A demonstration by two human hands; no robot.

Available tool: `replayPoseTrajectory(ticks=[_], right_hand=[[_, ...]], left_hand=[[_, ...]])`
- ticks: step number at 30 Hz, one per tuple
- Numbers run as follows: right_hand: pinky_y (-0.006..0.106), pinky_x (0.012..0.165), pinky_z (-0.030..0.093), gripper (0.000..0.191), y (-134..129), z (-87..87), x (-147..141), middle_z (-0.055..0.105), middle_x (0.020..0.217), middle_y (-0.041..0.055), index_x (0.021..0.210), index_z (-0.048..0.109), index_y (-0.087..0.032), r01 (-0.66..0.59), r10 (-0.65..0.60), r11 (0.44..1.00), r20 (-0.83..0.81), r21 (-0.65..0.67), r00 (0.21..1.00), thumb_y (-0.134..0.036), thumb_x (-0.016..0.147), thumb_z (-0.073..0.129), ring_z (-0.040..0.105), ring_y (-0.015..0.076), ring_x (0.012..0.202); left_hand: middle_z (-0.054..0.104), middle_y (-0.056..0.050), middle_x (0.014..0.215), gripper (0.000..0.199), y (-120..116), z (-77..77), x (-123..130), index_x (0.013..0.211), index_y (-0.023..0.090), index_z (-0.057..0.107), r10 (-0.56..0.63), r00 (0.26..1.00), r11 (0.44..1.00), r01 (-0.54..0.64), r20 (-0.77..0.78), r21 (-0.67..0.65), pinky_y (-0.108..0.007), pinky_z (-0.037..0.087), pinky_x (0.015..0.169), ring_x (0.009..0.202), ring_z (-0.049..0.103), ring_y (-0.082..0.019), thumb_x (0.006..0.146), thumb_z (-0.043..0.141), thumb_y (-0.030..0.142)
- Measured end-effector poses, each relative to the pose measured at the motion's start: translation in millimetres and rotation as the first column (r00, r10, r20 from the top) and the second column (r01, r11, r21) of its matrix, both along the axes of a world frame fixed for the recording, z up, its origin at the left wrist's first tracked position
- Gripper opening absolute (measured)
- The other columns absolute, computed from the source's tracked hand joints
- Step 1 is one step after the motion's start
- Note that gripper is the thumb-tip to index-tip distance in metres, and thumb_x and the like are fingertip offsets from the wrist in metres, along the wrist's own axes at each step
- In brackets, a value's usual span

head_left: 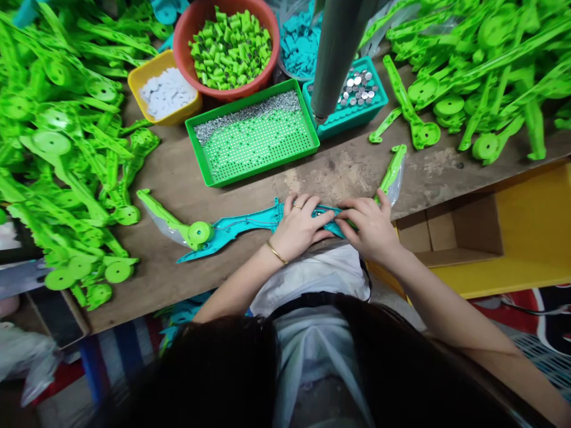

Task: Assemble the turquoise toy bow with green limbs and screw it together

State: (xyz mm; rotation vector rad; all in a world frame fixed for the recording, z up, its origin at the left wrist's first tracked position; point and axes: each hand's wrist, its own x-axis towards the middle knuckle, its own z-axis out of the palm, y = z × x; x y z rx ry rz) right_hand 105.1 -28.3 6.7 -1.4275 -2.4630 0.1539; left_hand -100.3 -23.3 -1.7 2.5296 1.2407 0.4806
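Note:
In the head view a long blue plastic toy bow half (250, 221) lies along the front of the wooden table. A green arm with a round hub (199, 233) sits on its left end, and another green arm (393, 169) with a clear film part angles up at its right. My left hand (300, 223) lies over the bow's middle, fingers bent onto it, thumb toward the right. My right hand (366, 224) is closed in a pinch at the right part of the bow; what its fingertips hold is hidden. A thin wire runs inside the blue shell.
Behind the bow stand a green tray (206, 169) of screws, a teal basket (379, 110) of silvery discs, a red bowl (181, 44) of green pieces and a yellow box (134, 89). Green arms pile up left (53, 142) and right (486, 77). A grey post (341, 53) comes down near the basket.

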Motion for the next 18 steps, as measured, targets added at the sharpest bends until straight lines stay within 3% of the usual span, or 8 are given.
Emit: replayPoseTrajectory(ticks=[5, 11, 18], right_hand=[[0.052, 0.112, 0.016, 0.019, 1.6, 4.3, -5.8, 0.069, 0.104, 0.0039, 0.085, 0.066, -0.022, 0.02, -0.017, 0.998, 0.049, -0.064, 0.999, -0.029, 0.092, 0.05, 0.055, 0.0218, 0.099], [0.048, 0.108, 0.021, 0.02, -1.4, 9.5, -12.2, 0.069, 0.103, 0.0045, 0.082, 0.066, -0.021, 0.044, -0.044, 0.999, 0.156, 0.007, 0.987, -0.027, 0.092, 0.05, 0.053, 0.023, 0.099], [0.048, 0.111, 0.021, 0.017, -11.8, 9.3, -3.2, 0.067, 0.114, 0.0055, 0.101, 0.063, -0.022, 0.043, -0.043, 0.999, 0.015, 0.028, 0.999, -0.033, 0.091, 0.055, 0.055, 0.0217, 0.107]], left_hand=[[0.057, -0.013, 0.124, 0.038, -0.9, -0.8, 0.1, 0.116, 0.027, 0.066, -0.001, 1.0, 1.0, 0.0, -0.003, -0.02, -0.054, 0.03, 0.108, 0.12, 0.047, -0.029, 0.09, 0.051, 0.051], [0.057, -0.012, 0.125, 0.039, -2.1, -2.1, 0.0, 0.117, 0.027, 0.066, 0.002, 1.0, 1.0, -0.002, -0.004, -0.026, -0.053, 0.027, 0.11, 0.122, 0.045, -0.029, 0.092, 0.049, 0.051], [0.056, -0.012, 0.125, 0.04, 0.5, 1.2, -1.1, 0.121, 0.024, 0.063, -0.02, 1.0, 0.999, 0.02, 0.012, -0.05, -0.051, 0.029, 0.108, 0.121, 0.046, -0.029, 0.089, 0.057, 0.047]])
